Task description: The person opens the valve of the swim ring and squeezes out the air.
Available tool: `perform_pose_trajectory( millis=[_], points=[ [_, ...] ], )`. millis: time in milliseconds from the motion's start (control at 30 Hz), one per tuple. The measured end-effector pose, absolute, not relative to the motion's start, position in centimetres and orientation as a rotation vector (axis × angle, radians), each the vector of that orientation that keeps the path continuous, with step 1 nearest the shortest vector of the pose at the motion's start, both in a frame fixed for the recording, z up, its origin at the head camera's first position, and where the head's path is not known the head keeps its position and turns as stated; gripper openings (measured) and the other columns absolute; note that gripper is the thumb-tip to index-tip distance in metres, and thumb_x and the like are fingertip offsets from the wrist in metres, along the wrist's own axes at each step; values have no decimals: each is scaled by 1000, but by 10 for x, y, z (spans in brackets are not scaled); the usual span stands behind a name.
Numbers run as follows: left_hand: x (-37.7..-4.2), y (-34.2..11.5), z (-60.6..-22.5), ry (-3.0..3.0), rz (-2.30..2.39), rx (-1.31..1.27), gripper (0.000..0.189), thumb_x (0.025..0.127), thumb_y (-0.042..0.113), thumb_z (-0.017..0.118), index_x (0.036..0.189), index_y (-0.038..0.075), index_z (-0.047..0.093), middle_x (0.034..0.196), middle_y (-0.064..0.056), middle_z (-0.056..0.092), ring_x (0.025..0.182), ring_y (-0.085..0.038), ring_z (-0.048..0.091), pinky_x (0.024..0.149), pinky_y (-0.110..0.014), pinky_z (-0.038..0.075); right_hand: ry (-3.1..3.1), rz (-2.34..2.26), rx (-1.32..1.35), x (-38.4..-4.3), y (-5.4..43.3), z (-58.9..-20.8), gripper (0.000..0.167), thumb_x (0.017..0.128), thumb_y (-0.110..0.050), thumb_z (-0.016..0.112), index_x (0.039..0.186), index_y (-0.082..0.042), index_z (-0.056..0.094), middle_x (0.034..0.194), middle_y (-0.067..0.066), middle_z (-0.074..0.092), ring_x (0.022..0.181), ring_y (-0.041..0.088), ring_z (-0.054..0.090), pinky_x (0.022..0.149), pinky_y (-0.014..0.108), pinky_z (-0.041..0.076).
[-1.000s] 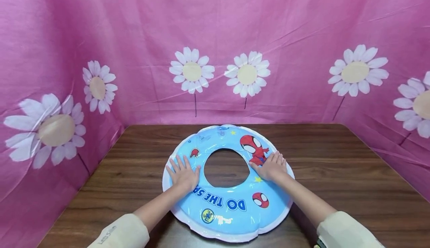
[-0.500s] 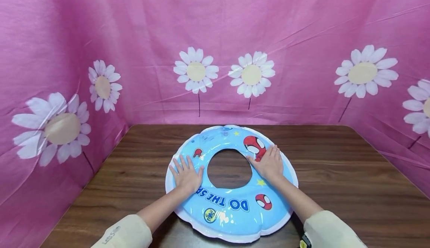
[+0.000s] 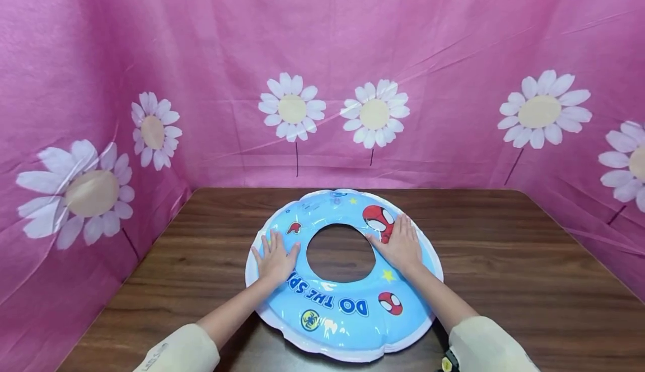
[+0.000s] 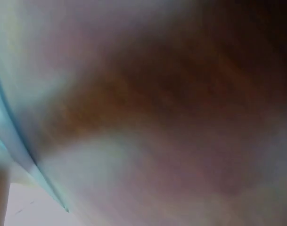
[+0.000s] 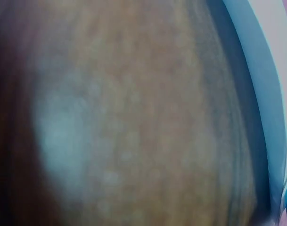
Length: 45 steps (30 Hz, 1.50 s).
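A blue inflatable swim ring (image 3: 353, 327) with a white rim lies flat on the table, printed with red masked figures, stars and upside-down lettering. Its surface looks puffed and glossy. My left hand (image 3: 276, 260) rests palm down on the ring's left side, fingers spread. On the right side, my right hand (image 3: 400, 246) lies with straight fingers over a red figure, its thumb near the centre hole. In the left wrist view, only a pale blue edge of the ring (image 4: 20, 146) is sharp. The right wrist view has the ring's curved rim (image 5: 263, 70) along its right; neither wrist view shows fingers.
The dark wood-grain table (image 3: 504, 260) extends on both sides of the ring. A pink curtain (image 3: 322, 24) with large white daisies hangs behind and at the sides. A black and yellow device (image 3: 447, 362) sits by the right sleeve.
My right hand has slid forward and inward on the ring, covering more of the red figure. The left hand has shifted slightly, uncovering another letter. The ring stays in about the same place.
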<state>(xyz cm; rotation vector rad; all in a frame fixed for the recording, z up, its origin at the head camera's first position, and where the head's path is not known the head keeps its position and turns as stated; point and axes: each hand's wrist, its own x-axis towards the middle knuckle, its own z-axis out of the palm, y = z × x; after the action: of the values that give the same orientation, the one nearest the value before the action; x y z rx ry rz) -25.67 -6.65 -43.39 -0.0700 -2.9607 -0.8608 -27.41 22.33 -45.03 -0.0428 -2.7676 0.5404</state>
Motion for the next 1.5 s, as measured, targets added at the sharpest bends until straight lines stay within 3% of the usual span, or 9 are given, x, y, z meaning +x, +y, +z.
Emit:
perform_pose_trajectory(
  millis=[133,300,433,700,967,1500],
  points=[
    [-258,-69,-428,-2872,-1047,12,67,96,41,38,138,-11,28,145,-29,16,135,-40,2,104,-54,-8,-2835,518,-69,-276,224,-451,102,83,-58,53,138,18,13,144,33,14,133,42,10,107,48,5],
    [-267,-66,-430,-2873,-730,-92,78,91,48,46,140,-10,25,146,-30,12,135,-40,1,105,-53,-1,-2876,521,-82,-277,223,-451,103,83,-60,50,139,16,10,145,32,12,134,41,8,108,47,4],
    [-285,-65,-437,-2842,-547,-235,82,91,56,40,143,-5,23,148,-24,14,135,-39,5,105,-54,1,-2880,534,-78,-276,219,-450,101,84,-59,49,140,15,10,145,31,11,134,41,7,108,47,3],
    [-298,-68,-448,-2940,-507,-263,69,96,54,25,147,9,17,151,-17,9,136,-36,1,104,-56,-4,-2919,533,-52,-276,214,-451,79,93,-49,41,146,1,11,148,27,8,134,43,4,107,50,1],
    [-301,-63,-448,-2997,-478,-267,62,98,48,26,148,12,19,151,-17,10,135,-38,-1,103,-55,-6,-2949,466,-20,-275,218,-446,66,94,-47,38,147,-13,19,148,26,10,132,46,4,106,53,1],
    [-306,-58,-443,-3062,-443,-260,64,96,53,24,148,16,20,151,-16,9,135,-38,-2,103,-56,-8,-3000,427,-66,-276,222,-444,64,94,-48,38,146,-14,24,147,26,11,133,46,1,105,53,-1]
  ],
)
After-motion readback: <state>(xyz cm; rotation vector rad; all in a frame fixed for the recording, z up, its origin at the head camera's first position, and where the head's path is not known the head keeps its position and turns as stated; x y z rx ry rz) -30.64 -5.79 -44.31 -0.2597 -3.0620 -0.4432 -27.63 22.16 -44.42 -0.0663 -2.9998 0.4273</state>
